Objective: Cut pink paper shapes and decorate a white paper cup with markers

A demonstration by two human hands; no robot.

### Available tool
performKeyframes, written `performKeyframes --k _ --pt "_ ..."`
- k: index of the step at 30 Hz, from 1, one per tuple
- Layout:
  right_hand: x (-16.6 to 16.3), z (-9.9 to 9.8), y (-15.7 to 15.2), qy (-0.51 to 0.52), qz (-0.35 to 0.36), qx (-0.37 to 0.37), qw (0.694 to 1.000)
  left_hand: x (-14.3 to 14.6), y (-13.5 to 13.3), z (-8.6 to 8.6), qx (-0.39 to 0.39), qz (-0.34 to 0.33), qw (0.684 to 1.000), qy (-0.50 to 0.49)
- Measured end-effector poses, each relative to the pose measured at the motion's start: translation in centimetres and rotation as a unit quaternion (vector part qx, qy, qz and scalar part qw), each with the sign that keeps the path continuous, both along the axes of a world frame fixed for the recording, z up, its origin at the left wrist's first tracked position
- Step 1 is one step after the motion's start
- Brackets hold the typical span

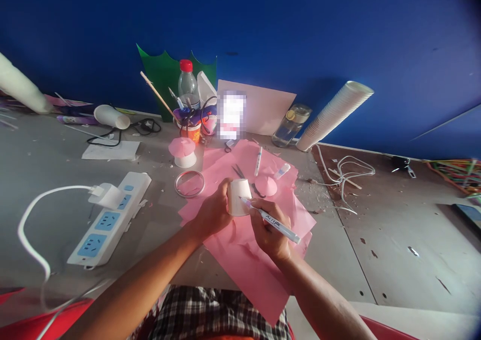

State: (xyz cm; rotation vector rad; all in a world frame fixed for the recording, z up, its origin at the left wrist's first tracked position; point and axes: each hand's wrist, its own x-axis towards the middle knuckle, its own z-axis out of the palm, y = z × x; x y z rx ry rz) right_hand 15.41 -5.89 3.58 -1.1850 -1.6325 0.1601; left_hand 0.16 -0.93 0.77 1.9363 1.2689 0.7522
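My left hand (pixel 213 211) is closed around a small white paper cup (pixel 238 197), held upside down above the pink paper sheets (pixel 248 260). My right hand (pixel 271 229) grips a white marker pen (pixel 272 221) like a pencil, its tip touching the cup's side. A pink paper cone (pixel 265 185) and scissors (pixel 238 171) lie on the pink paper just beyond the cup. Farther back, two more white pens (pixel 258 160) rest on the sheets.
A white power strip (pixel 108 220) with a plugged cable lies at left. A tape ring (pixel 190 184), a pink-topped cup (pixel 183 151), a pot of tools (pixel 192 125), a water bottle (pixel 188 87), a jar (pixel 291 124) and a long stack of cups (pixel 334 113) stand behind. White cables (pixel 349 172) lie at right.
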Motion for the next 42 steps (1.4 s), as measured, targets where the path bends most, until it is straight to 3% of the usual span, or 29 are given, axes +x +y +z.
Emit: performKeyframes --k 16,22,42 --pt "-0.08 0.06 -0.01 0.013 0.043 0.0 0.999 -0.01 0.03 0.03 0.005 0.004 1.0 -0.002" --pt "0.22 -0.06 0.11 0.043 0.033 0.005 0.999 0.04 -0.04 0.24 -0.016 0.01 1.0 -0.002" --pt "0.03 -0.01 -0.04 0.005 0.032 0.0 0.999 0.03 -0.05 0.05 0.011 0.01 1.0 0.0"
